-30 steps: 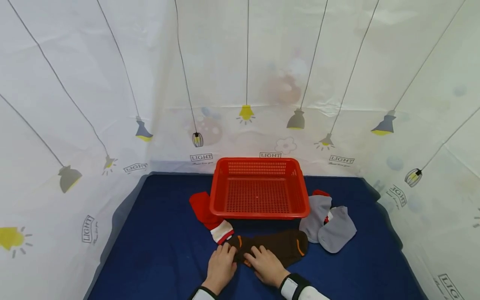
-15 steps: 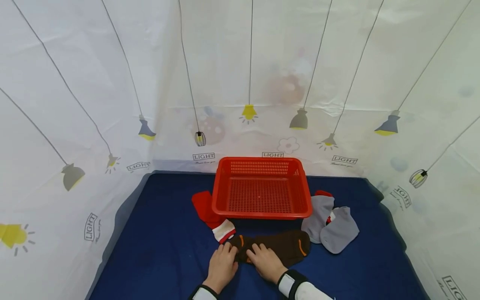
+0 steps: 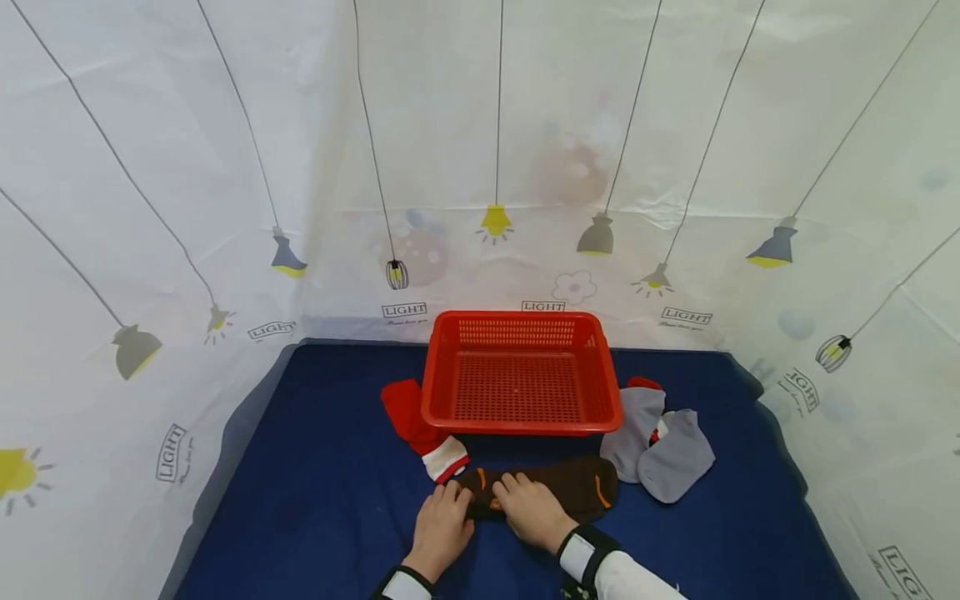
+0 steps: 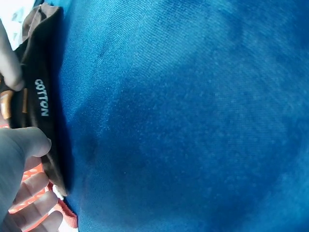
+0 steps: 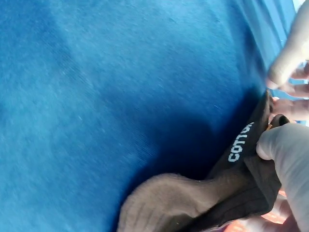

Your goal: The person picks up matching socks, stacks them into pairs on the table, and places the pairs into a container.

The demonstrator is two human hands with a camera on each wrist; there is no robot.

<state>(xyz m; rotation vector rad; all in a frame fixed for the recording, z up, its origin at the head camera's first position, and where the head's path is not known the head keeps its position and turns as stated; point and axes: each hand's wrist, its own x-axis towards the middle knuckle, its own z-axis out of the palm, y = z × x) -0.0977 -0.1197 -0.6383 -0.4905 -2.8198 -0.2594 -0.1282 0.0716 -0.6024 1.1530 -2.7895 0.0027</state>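
Note:
A dark brown sock (image 3: 573,486) with orange stripes lies along the blue cloth, just in front of the basket. White "COTTON" lettering on the sock (image 4: 42,96) shows along its near side in both wrist views. My left hand (image 3: 441,527) grips the sock's left end, thumb on the near side. A short way to the right, my right hand (image 3: 531,508) pinches the middle of it, its thumb (image 5: 277,145) pressing the near side and its fingers beyond. The sock's right part is free of both hands and bulges toward me in the right wrist view.
A red plastic basket (image 3: 517,425) stands behind the hands. Left of it lies a red sock (image 3: 408,412) with a white cuff, close to the brown sock's left end. Grey socks (image 3: 675,458) with red parts lie to the right. A printed white sheet (image 3: 465,150) surrounds the blue cloth (image 3: 322,467).
My right hand has moved slightly away from me along with the sock's near edge, and the sock looks narrower at the right. The left hand stays at its end.

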